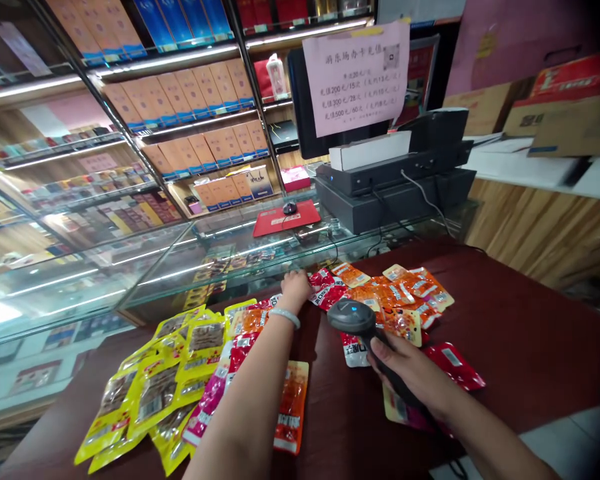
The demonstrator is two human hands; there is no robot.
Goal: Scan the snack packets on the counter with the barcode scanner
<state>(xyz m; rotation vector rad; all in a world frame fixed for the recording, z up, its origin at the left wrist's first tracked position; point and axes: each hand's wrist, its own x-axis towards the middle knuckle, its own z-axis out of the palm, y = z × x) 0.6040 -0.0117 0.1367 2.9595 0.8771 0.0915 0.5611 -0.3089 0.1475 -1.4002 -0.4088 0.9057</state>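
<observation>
My right hand (405,367) is wrapped around the handle of a black barcode scanner (353,315), its head above the packets and a small blue light on top. Farther out, my left hand (297,288) has its fingers curled down at the edge of some red snack packets (329,293); what they hold, if anything, is hidden. Orange snack packets (385,293) lie heaped beyond the scanner. Under my left forearm sit more red, purple and orange packets (294,400). Yellow snack packets (157,393) form a pile on the left.
The dark red tabletop (520,320) adjoins a glass display counter (230,263). On it are a mouse (290,208), a red mat (265,223) and a black cash drawer (360,207) with hanging cables. A pink sign (357,80) covers the monitor. Boxes (180,97) fill the shelves behind.
</observation>
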